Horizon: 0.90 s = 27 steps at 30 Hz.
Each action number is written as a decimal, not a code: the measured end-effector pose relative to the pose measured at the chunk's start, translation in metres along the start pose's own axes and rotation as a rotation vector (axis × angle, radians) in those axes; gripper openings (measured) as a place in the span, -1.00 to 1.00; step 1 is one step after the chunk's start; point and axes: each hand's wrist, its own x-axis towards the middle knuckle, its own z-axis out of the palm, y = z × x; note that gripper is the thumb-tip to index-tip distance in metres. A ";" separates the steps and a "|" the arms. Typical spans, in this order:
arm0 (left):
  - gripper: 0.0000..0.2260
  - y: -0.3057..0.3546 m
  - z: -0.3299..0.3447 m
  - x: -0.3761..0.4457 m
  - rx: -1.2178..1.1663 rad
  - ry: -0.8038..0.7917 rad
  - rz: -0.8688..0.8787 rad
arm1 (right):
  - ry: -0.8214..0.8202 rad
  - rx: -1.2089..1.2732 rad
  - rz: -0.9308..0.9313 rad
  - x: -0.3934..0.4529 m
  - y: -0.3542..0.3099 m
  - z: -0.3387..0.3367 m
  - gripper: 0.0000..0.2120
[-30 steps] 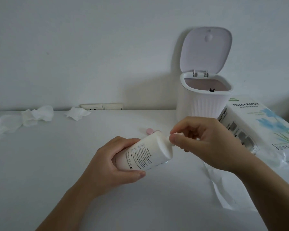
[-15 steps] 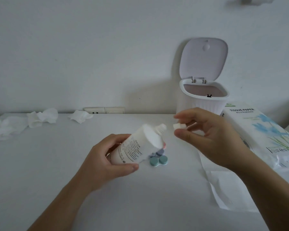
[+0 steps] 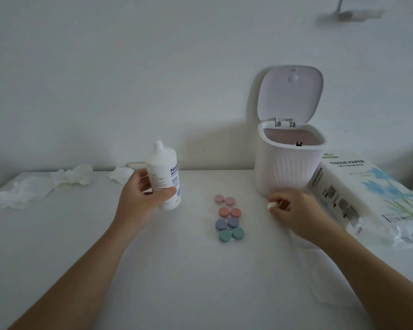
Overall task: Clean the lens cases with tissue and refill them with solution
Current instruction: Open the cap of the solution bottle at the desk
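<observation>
My left hand [image 3: 142,197] grips a white solution bottle [image 3: 163,172] and holds it upright, its nozzle uncapped, left of the cases. Several closed lens cases lie in a column mid-table: pink [image 3: 224,200], orange [image 3: 229,212], purple [image 3: 227,223] and teal [image 3: 231,234]. My right hand [image 3: 293,214] is low over the table in front of the bin and pinches the small white bottle cap [image 3: 271,205] in its fingertips.
A white ribbed bin [image 3: 289,163] with its lid raised stands at the back right. A tissue paper pack [image 3: 372,198] lies to its right. Crumpled used tissues [image 3: 45,184] sit at the back left. A flat tissue sheet [image 3: 320,265] lies under my right forearm.
The cap came off the bottle in my right hand, which then dropped to the table by the bin. My left hand swung the bottle left and stood it upright, uncovering the cases.
</observation>
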 end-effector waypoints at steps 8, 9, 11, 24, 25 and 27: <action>-0.58 -0.016 0.006 0.011 0.070 0.009 0.000 | -0.050 -0.069 0.013 0.003 0.008 0.005 -0.88; -0.59 -0.018 0.006 0.011 0.071 0.008 0.002 | -0.048 -0.067 0.009 0.003 0.008 0.005 -0.88; -0.60 -0.020 0.007 0.012 0.063 0.009 0.002 | -0.042 -0.065 0.002 0.002 0.007 0.004 -0.89; -0.60 0.001 0.006 -0.019 0.298 0.271 0.355 | -0.099 -0.120 -0.219 -0.016 -0.029 -0.015 -0.77; -0.67 0.007 0.011 -0.026 0.294 0.209 0.399 | -0.161 -0.113 -0.230 -0.017 -0.036 -0.015 -0.74; -0.75 0.015 0.025 -0.037 0.302 -0.047 0.404 | -0.261 -0.114 -0.248 -0.019 -0.046 -0.013 -0.65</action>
